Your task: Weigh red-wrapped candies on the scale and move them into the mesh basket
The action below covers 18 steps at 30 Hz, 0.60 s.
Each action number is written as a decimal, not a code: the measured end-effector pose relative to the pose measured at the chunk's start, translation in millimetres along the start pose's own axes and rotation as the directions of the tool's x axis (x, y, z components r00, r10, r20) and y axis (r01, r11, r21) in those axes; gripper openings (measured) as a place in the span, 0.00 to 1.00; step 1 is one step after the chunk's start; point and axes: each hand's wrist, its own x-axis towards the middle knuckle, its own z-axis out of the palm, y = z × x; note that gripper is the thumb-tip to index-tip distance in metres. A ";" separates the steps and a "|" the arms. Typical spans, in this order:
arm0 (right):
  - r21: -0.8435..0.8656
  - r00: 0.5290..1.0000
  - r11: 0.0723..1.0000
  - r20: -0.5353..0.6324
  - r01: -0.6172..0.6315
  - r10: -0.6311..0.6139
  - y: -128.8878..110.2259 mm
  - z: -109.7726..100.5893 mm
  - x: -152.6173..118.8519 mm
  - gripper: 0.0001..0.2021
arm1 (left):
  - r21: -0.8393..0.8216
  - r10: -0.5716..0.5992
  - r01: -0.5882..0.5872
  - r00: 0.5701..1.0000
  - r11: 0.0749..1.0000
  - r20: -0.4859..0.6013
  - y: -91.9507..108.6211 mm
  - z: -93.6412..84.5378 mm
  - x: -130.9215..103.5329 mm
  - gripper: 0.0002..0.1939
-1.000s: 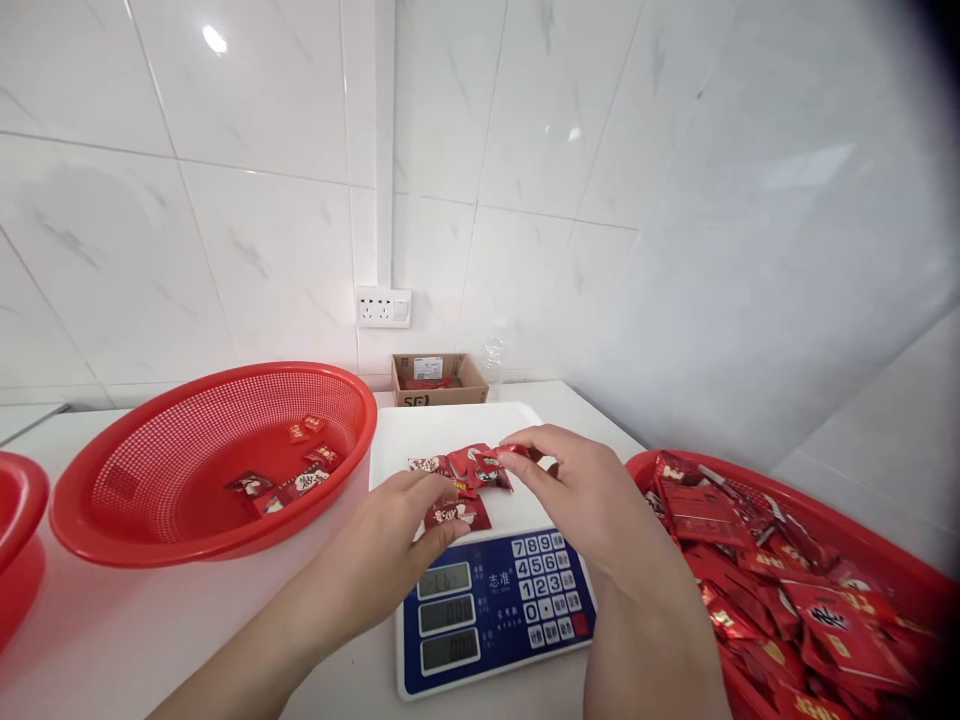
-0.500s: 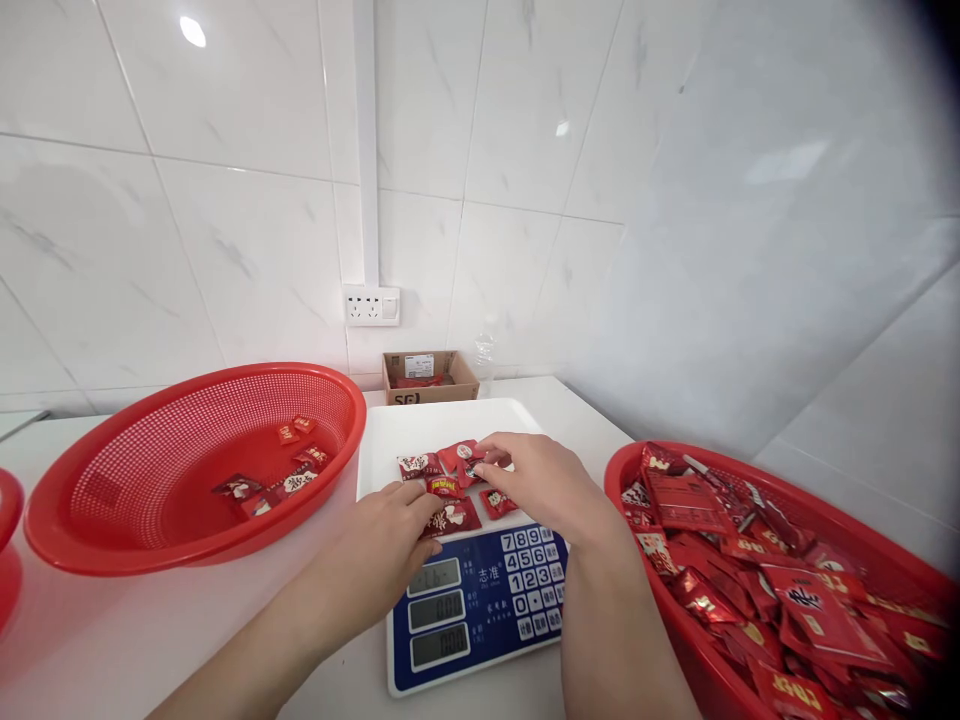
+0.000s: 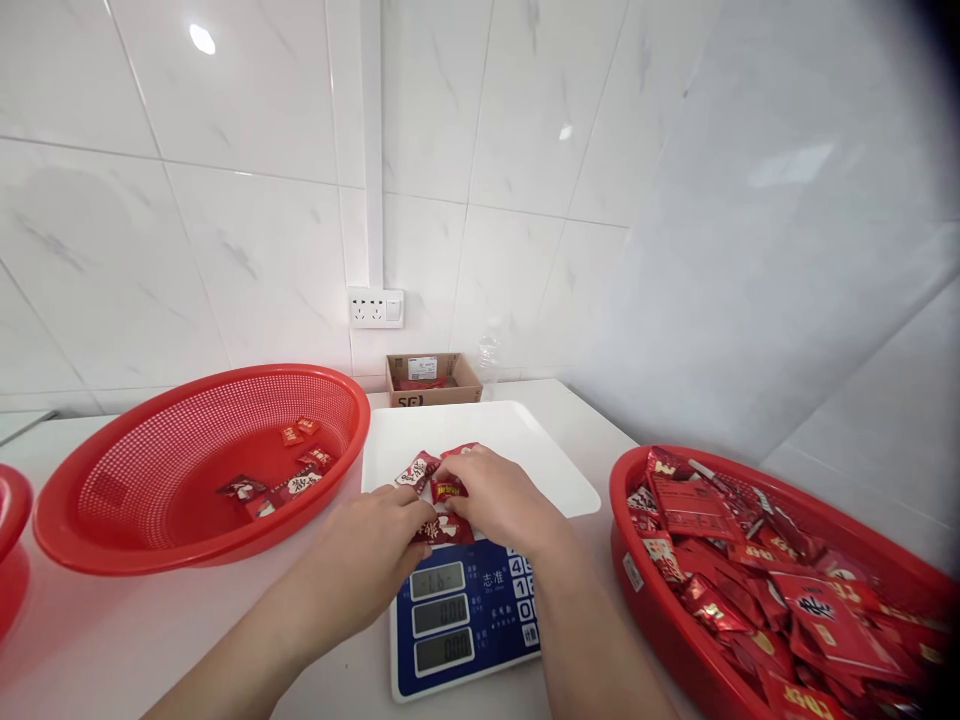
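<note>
Several small red snack packets lie bunched on the white pan of a digital scale. My left hand comes in from the left, thumb and fingers closed on the edge of the nearest dark red packet. From the right, my right hand curls over the bunch, its fingertips partly hidden among the packets. Between the hands shows a small red packet with yellow lettering. A red and white packet lies just behind it. My right forearm covers part of the blue keypad panel.
A red basket heaped with red packets stands at the right. Another red basket at the left holds a few packets. An open cardboard box and a clear plastic bottle stand against the tiled wall.
My right hand has moved left and toward me, drawing the packets into a tighter bunch against my left hand. The right side of the pan is now uncovered.
</note>
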 end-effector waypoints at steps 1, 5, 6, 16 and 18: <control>0.006 1.000 1.000 -0.001 -0.004 0.004 -0.1 -0.6 0.0 0.08 | -0.008 -0.005 0.005 1.000 1.000 0.000 0.3 -0.1 0.2 0.10; 0.147 0.993 0.989 -0.117 0.026 -0.009 -7.1 -11.4 -7.5 0.09 | -0.099 -0.085 0.076 0.992 0.992 -0.090 0.9 -3.1 -0.2 0.13; 0.209 0.984 0.977 -0.175 0.045 -0.007 -10.5 -15.3 -11.2 0.09 | -0.152 -0.119 0.098 0.984 0.984 -0.133 1.1 -5.1 -0.8 0.15; 0.410 0.898 0.853 -0.417 0.324 -0.141 -38.6 -34.9 -50.1 0.11 | -0.780 -0.071 -0.165 0.964 0.604 -0.258 7.0 -21.0 -13.0 0.18; 0.469 0.895 0.835 -0.442 0.288 -0.060 -37.9 -35.3 -50.3 0.10 | -0.791 -0.083 -0.187 0.954 0.583 -0.287 8.5 -20.8 -16.3 0.16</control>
